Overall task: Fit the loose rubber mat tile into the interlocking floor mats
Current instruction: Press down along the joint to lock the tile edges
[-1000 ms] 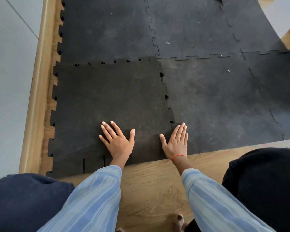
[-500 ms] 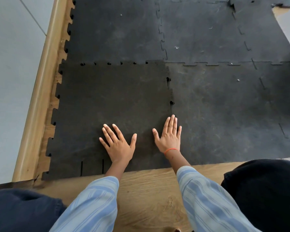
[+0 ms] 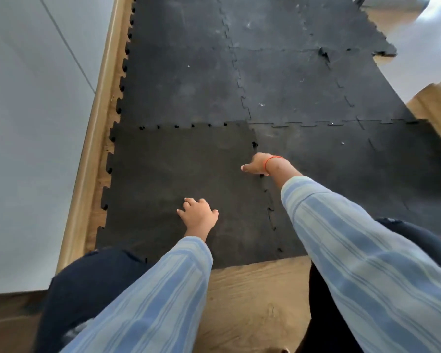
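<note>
The loose black rubber mat tile (image 3: 168,174) lies at the near left of the interlocking floor mats (image 3: 303,98). Small gaps show along its far seam and along its right seam. My left hand (image 3: 199,215) rests on the tile's near middle with fingers curled down, holding nothing. My right hand (image 3: 259,165), with an orange band at the wrist, presses down on the tile's right seam about halfway along it. Its fingers are bent under and mostly hidden.
A wooden skirting strip (image 3: 97,123) and a pale wall (image 3: 31,123) run along the left of the mats. Bare wooden floor (image 3: 255,296) lies in front of the tile. My dark-clothed knees sit at the lower left (image 3: 87,289) and right (image 3: 418,240).
My right hand has moved forward along the right seam, from the near corner to about halfway. My left hand went from flat and spread to curled. My head has leaned forward over the mats.
</note>
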Tool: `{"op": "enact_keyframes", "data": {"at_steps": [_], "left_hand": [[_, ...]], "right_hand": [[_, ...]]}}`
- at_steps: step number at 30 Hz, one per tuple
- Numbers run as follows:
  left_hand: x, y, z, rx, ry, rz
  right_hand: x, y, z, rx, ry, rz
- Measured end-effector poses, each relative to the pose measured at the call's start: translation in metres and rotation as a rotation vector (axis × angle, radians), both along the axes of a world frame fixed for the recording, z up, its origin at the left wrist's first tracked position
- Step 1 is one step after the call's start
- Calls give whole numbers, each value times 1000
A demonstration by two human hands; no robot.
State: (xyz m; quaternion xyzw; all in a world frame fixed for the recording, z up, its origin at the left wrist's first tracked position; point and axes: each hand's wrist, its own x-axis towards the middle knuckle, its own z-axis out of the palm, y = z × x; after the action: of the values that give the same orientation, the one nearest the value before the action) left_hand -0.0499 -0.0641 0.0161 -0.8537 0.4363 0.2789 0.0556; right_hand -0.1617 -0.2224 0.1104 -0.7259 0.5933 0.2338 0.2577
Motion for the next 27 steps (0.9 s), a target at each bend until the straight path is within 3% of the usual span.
{"op": "enact_keyframes", "data": {"at_steps": [4,8,13,18,27], "left_hand": [[1,-23,19,-45,56,22],[1,-53,9,-80,110,-106],[22,-53,-24,75,144,-215],[23,-57,-38,107,151,-210],[25,-77,-16,346,202,-171]], "right_hand": [[13,-5,13,-64,-101,-109],[-5,5,-34,-57,-65,-119],[-13,8,-91,-62,-124,-98],[-7,11,-132,-190,-132,-105],[-5,4,-129,-108,-151,-110]]}}
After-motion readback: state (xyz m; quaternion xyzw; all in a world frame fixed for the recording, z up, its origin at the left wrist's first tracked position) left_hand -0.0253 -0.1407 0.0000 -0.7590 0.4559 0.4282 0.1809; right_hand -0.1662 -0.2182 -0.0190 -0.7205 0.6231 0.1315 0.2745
